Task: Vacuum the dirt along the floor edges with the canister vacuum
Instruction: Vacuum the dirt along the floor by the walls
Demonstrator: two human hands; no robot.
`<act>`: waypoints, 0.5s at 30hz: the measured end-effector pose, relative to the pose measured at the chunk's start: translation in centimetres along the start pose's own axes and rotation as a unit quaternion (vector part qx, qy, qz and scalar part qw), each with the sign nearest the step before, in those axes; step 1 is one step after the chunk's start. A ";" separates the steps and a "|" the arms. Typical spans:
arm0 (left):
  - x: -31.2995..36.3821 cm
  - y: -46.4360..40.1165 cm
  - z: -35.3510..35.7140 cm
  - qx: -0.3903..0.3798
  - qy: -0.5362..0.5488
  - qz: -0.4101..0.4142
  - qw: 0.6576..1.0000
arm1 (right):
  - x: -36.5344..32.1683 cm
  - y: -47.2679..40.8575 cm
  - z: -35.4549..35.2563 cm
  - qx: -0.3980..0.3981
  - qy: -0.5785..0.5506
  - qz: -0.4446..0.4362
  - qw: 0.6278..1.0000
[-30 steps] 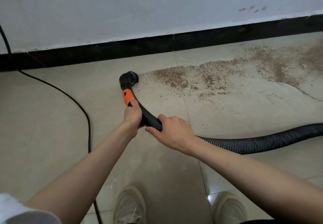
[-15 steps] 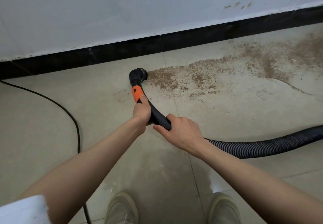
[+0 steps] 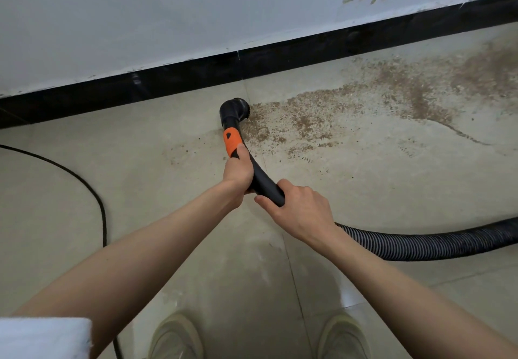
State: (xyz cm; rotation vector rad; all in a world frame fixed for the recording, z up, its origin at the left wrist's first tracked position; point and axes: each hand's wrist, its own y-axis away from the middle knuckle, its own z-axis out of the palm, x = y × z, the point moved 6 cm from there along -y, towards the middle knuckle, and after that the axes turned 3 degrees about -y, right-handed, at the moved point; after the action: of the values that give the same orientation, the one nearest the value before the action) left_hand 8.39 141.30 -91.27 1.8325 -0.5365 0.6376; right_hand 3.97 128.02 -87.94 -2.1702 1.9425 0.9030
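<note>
The black round brush nozzle [image 3: 235,109] of the vacuum sits on the tiled floor at the left end of a brown dirt patch [image 3: 322,117] that runs right along the black skirting [image 3: 173,83]. My left hand [image 3: 238,169] grips the curved black wand just below its orange collar [image 3: 232,142]. My right hand [image 3: 297,212] grips the wand's lower end, where the ribbed black hose [image 3: 420,243] starts and leads off to the right. The canister is out of view.
A thin black power cord [image 3: 92,190] curves over the floor on the left. The white wall [image 3: 196,8] stands above the skirting. My two shoes [image 3: 175,339] stand at the bottom of the view. Thicker dirt [image 3: 482,69] lies at the far right.
The nozzle has moved right along the floor into the left end of the dirt patch. Both hands kept their grip on the wand. A faint scatter of dirt remains left of the nozzle.
</note>
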 end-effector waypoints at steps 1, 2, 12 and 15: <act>0.1 0.0 0.3 -0.002 -0.003 0.002 1.000 | 0.2 0.1 -0.1 0.003 0.001 0.002 1.000; 0.1 0.0 0.7 -0.006 -0.005 0.004 1.000 | 0.4 0.1 -0.2 0.006 0.003 0.006 1.000; 1.6 -0.4 3.3 -0.032 -0.023 0.008 0.999 | 2.0 0.0 -1.9 0.018 0.000 0.035 0.999; 1.9 -0.5 4.3 -0.051 -0.004 -0.004 0.999 | 2.5 -0.3 -2.7 0.023 0.010 0.035 0.999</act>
State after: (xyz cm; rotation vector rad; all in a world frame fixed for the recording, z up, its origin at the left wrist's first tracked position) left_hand 10.83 137.26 -91.61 1.7404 -0.5584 0.5869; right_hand 5.29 124.65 -87.00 -2.1062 2.0402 0.8393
